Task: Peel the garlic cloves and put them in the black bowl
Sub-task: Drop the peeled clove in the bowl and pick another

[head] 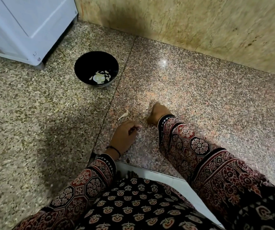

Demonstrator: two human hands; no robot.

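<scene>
Black bowl (83,63) holding peeled cloves (100,76), left hand (124,136) and right hand (160,113) curled on counter (199,97), grasp unclear, garlic piece (123,115) nearby

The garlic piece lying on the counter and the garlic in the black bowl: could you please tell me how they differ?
The garlic piece is single; the garlic heap in the black bowl holds several. The garlic piece lies on the bare counter just beyond the left hand; the garlic heap sits contained, farther off. The garlic piece trails a thin tail; the heaped bits look rounded. Both are pale whitish.
</scene>
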